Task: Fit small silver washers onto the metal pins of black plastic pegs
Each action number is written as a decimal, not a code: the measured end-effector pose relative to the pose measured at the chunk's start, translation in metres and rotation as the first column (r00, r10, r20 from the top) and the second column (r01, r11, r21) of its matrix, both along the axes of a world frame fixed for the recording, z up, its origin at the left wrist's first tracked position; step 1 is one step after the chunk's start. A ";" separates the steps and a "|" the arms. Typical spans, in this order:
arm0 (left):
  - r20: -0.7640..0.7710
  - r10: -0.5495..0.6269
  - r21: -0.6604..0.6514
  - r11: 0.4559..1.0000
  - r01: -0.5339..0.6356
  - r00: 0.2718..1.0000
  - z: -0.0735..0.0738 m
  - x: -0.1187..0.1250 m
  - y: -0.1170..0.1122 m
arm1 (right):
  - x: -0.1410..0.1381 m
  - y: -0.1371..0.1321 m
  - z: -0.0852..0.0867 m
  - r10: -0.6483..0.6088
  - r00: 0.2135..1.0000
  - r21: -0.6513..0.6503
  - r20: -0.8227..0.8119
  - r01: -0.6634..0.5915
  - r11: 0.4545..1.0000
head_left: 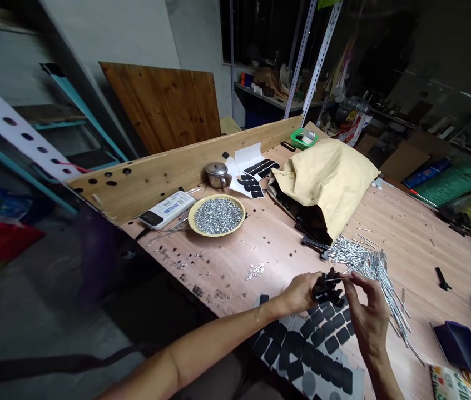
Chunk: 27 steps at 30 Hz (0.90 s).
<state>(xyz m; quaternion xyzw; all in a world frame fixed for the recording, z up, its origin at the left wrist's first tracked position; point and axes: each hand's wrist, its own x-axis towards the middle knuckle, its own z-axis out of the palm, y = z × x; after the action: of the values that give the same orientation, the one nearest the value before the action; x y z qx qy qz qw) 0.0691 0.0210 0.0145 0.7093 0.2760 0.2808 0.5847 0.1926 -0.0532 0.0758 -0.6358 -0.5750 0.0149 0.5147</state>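
Observation:
My left hand (300, 293) is closed around a small black plastic part (327, 289) held just above the table. My right hand (364, 311) pinches a thin metal pin (337, 279) at that part, fingers pressed together. Under both hands lies a grey sheet of black adhesive pads (314, 350). A heap of long metal pins (368, 264) lies just beyond my right hand. A small cluster of loose washers (255, 271) sits left of the hands.
A yellow dish of small metal nuts (217, 215), a white scale (167, 209), a metal pot (217, 174) and pad sheets (254, 172) stand farther back. A tan paper sack (327, 180) spills black parts. A dark blue box (460, 347) lies at right.

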 end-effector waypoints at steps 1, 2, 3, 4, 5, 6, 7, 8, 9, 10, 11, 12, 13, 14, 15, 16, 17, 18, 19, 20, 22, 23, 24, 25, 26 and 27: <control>0.005 -0.005 0.005 1.000 0.005 1.000 -0.001 0.001 0.000 | 0.000 0.000 -0.001 0.020 0.999 -0.013 0.037 -0.020 1.000; 0.008 -0.008 0.005 1.000 0.008 1.000 -0.002 0.001 0.000 | 0.000 -0.001 -0.001 0.046 0.997 -0.029 0.064 -0.044 0.999; 0.005 -0.008 0.001 1.000 0.008 1.000 -0.003 0.002 -0.001 | 0.000 -0.001 -0.001 0.075 0.994 -0.045 0.083 -0.072 0.996; -0.001 -0.007 -0.006 1.000 0.007 1.000 -0.004 0.002 -0.001 | 0.001 -0.001 0.000 0.108 0.989 -0.063 0.098 -0.102 0.993; -0.007 -0.005 -0.017 1.000 0.005 1.000 -0.005 0.002 -0.002 | 0.004 -0.001 0.000 0.140 0.984 -0.085 0.115 -0.130 0.988; -0.007 -0.003 -0.033 0.999 0.003 1.000 -0.005 0.002 -0.002 | 0.009 0.000 0.000 0.155 0.978 -0.106 0.136 -0.142 0.984; 0.008 -0.002 -0.055 0.998 0.002 1.000 -0.005 0.001 -0.003 | 0.016 0.001 0.000 0.144 0.976 -0.123 0.164 -0.125 0.985; 0.040 0.001 -0.084 0.996 0.002 0.999 -0.004 -0.001 -0.003 | 0.025 0.003 -0.001 0.107 0.973 -0.136 0.203 -0.080 0.987; 0.084 0.005 -0.117 0.993 0.005 0.996 -0.002 -0.003 -0.003 | 0.036 0.005 -0.004 0.053 0.965 -0.148 0.259 -0.015 0.989; 0.133 0.011 -0.150 0.989 0.009 0.991 0.001 -0.005 -0.004 | 0.048 0.008 -0.008 -0.005 0.942 -0.165 0.334 0.063 0.984; 0.175 0.017 -0.177 0.984 0.014 0.984 0.003 -0.007 -0.004 | 0.061 0.012 -0.014 -0.048 0.897 -0.193 0.439 0.146 0.970; 0.201 0.023 -0.196 0.981 0.017 0.979 0.005 -0.009 -0.004 | 0.072 0.016 -0.021 -0.048 0.827 -0.236 0.561 0.215 0.948; 0.210 0.029 -0.207 0.978 0.016 0.977 0.007 -0.010 -0.004 | 0.082 0.020 -0.030 -0.008 0.739 -0.287 0.674 0.272 0.919; 0.202 0.038 -0.216 0.976 0.007 0.979 0.009 -0.010 -0.004 | 0.089 0.024 -0.038 0.053 0.656 -0.333 0.753 0.310 0.891; 0.188 0.050 -0.231 0.973 -0.005 0.981 0.009 -0.010 -0.004 | 0.094 0.029 -0.046 0.117 0.591 -0.372 0.798 0.331 0.867; 0.176 0.064 -0.258 0.966 -0.017 0.982 0.010 -0.009 -0.004 | 0.096 0.033 -0.053 0.169 0.552 -0.401 0.817 0.333 0.853; 0.174 0.075 -0.304 0.952 -0.018 0.982 0.011 -0.008 -0.004 | 0.097 0.037 -0.059 0.205 0.537 -0.421 0.819 0.318 0.849; 0.183 0.082 -0.368 0.930 -0.008 0.980 0.011 -0.007 -0.004 | 0.096 0.041 -0.063 0.229 0.534 -0.433 0.814 0.295 0.852; 0.197 0.083 -0.448 0.894 0.014 0.977 0.012 -0.006 -0.003 | 0.095 0.044 -0.066 0.247 0.526 -0.439 0.814 0.278 0.854; 0.212 0.074 -0.531 0.846 0.051 0.975 0.014 -0.006 -0.002 | 0.095 0.047 -0.067 0.258 0.520 -0.440 0.814 0.263 0.859; 0.220 0.039 -0.674 0.729 0.122 0.975 0.019 -0.006 0.002 | 0.094 0.051 -0.065 0.245 0.520 -0.420 0.818 0.250 0.872; 0.210 0.025 -0.722 0.678 0.138 0.977 0.021 -0.007 0.005 | 0.095 0.052 -0.063 0.217 0.526 -0.395 0.823 0.255 0.883; 0.195 0.016 -0.754 0.642 0.140 0.981 0.024 -0.007 0.007 | 0.096 0.053 -0.060 0.181 0.531 -0.365 0.828 0.264 0.893; 0.178 0.010 -0.774 0.619 0.134 0.984 0.025 -0.008 0.010 | 0.097 0.052 -0.057 0.151 0.532 -0.339 0.833 0.275 0.900; 0.161 0.011 -0.786 0.607 0.121 0.987 0.026 -0.008 0.012 | 0.098 0.052 -0.055 0.143 0.526 -0.332 0.838 0.284 0.900; 0.141 0.021 -0.794 0.599 0.101 0.990 0.026 -0.008 0.014 | 0.098 0.051 -0.053 0.162 0.514 -0.347 0.842 0.287 0.893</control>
<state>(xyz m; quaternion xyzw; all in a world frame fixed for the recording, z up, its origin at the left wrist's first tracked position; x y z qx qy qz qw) 0.0610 0.0346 0.0404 0.3581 0.3159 0.1620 0.8635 0.2902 -0.0024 0.0229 -0.6799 -0.7088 -0.1877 0.0048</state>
